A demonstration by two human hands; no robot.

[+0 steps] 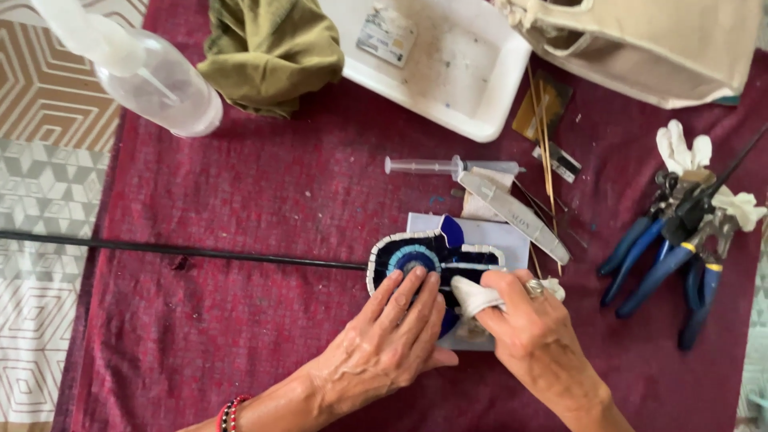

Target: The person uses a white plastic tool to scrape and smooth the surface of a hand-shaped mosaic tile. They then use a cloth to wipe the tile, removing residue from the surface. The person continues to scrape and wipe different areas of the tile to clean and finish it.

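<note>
Together, two hands: left hand (396, 336) flat on one mosaic piece (424, 260), right hand (532, 332) pinching one white cloth (474, 294).

Around you: spray bottle (160, 80), olive cloth (272, 52), white tray (488, 96), syringe (448, 166), blue-handled pliers (672, 256), canvas bag (656, 44).

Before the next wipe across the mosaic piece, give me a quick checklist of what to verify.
1. Left hand lies flat on the mosaic piece, steadying it: ok.
2. Right hand pinches the white cloth against the piece: ok.
3. Piece rests on the white backing sheet: ok.
4. Syringe and metal tool lie apart from both hands: ok.
5. Blue-handled pliers off to the side, clear of the wiping: ok.
6. Whether the tiles are firmly set: cannot tell.
</note>
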